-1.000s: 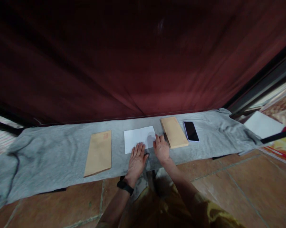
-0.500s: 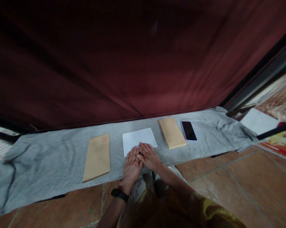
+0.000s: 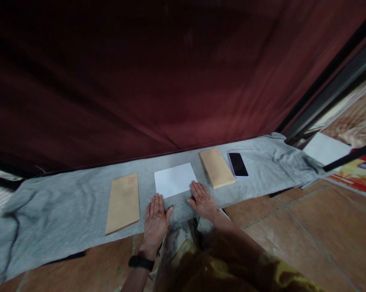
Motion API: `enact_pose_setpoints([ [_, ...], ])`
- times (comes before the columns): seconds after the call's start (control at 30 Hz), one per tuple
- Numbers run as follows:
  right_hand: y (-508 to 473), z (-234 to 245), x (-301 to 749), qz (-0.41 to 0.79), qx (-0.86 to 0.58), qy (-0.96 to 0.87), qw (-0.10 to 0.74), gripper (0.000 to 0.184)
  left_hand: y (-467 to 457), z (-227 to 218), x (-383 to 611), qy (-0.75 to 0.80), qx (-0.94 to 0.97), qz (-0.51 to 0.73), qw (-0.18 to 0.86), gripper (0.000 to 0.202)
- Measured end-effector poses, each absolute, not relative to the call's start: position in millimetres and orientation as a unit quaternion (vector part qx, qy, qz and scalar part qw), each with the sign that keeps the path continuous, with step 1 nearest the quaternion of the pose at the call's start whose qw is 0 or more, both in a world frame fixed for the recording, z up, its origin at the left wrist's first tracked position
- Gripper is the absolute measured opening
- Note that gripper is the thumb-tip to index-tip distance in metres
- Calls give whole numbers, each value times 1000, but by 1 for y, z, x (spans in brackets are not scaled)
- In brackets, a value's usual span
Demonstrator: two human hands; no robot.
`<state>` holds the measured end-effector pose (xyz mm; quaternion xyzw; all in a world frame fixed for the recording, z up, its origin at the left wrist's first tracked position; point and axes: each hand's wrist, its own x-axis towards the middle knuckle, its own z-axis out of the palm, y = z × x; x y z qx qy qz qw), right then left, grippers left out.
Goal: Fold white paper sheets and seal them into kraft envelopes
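Note:
A white sheet of paper (image 3: 174, 179) lies flat on a grey cloth (image 3: 64, 202) spread along the floor. My left hand (image 3: 155, 219) rests palm down on the cloth just below the sheet's near left corner, fingers stretched out. My right hand (image 3: 203, 199) lies flat at the sheet's near right corner, fingertips touching its edge. Neither hand holds anything. A black watch (image 3: 139, 262) is on my left wrist.
A brown envelope (image 3: 123, 202) lies left of the sheet and a stack of brown envelopes (image 3: 216, 167) lies right of it, with a black phone (image 3: 238, 164) beside that. A dark red curtain (image 3: 140, 81) hangs behind. More white paper (image 3: 326, 148) sits at far right on the tiled floor.
My hands were together over the sheet's near edge half a second ago; they have slid apart, the left going down and left, the right to the right.

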<state>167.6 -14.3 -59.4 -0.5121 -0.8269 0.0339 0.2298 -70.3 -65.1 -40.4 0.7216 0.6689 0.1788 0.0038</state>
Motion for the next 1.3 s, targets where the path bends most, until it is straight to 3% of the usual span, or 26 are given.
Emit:
enact_pose_setpoints([
  [0.3,-7,-44,157,49,-546,-804,231,54,-42,-31,-61,663,723,189,-42,57],
  [0.5,25,-24,109,97,-504,-818,259,50,11,-27,-39,624,765,157,4,58],
  [0.77,69,-37,89,91,-517,-819,232,45,48,-36,-40,660,746,81,25,57],
  [1.3,71,-56,121,39,-575,-788,217,53,25,-49,-62,727,664,171,-31,62],
])
